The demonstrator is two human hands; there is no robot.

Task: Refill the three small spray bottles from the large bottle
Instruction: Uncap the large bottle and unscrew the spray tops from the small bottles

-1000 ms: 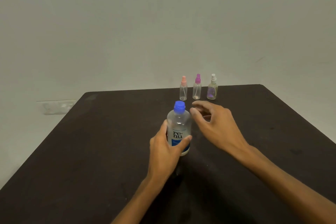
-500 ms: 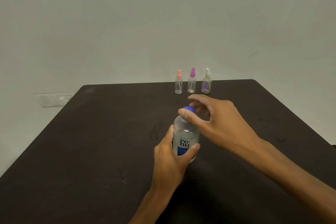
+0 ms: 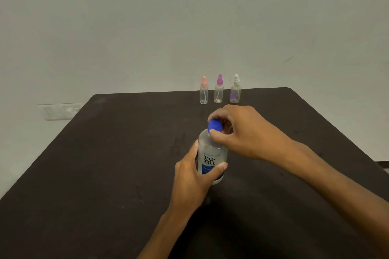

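The large bottle [image 3: 212,153] stands upright on the dark table [image 3: 105,164], about mid-table and a little right of centre. The left hand [image 3: 194,176] grips its lower body, thumb across the blue part of the label and fingers wrapped round the far side. The right hand [image 3: 242,130] comes in from the right and pinches the blue cap [image 3: 215,125] between thumb and curled fingers; the cap sits on the neck. At the far edge, well apart from the hands, three small spray bottles stand upright in a row, close together: pink-top [image 3: 203,90] on the left, purple-top [image 3: 219,88] in the middle, white-top [image 3: 235,89] on the right. A wall [image 3: 189,17] rises behind.
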